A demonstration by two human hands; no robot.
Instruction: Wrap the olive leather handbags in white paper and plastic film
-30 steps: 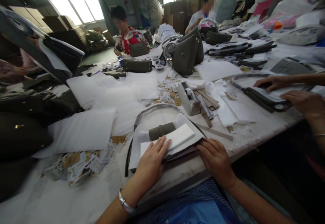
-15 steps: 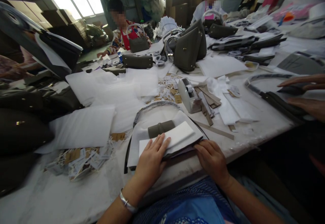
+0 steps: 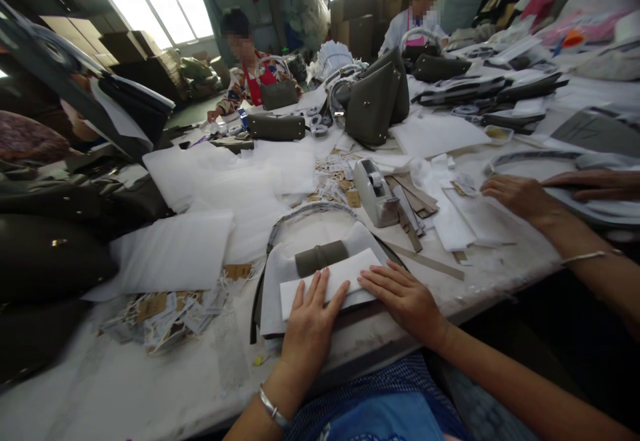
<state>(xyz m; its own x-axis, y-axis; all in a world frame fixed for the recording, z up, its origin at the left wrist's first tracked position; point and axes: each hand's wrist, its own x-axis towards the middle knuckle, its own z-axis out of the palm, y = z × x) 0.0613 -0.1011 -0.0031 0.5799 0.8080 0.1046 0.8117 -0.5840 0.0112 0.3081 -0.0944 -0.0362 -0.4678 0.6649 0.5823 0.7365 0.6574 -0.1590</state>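
My left hand [image 3: 311,319] lies flat, fingers stretched, on a folded white paper sheet [image 3: 336,281] at the table's near edge. My right hand [image 3: 403,295] rests flat beside it, fingers spread on the sheet's right end. The sheet covers a flat olive-grey bag [image 3: 321,257], of which a rolled tab shows above my fingers. Its curved grey handle [image 3: 310,211] arches beyond. White tissue [image 3: 280,274] wraps the bag's left side. Neither hand grips anything.
A tape dispenser [image 3: 374,191] and card strips [image 3: 411,194] sit behind the bag. Paper tags [image 3: 160,314] are heaped at left beside white foam sheets [image 3: 175,254] and dark bags [image 3: 45,261]. A co-worker's hands [image 3: 520,194] work at right. Two people sit at the far side.
My right hand has come up from the bag's near edge onto the white sheet and flattened. The sheet now lies flatter. The co-worker's hands at right shifted toward the middle.
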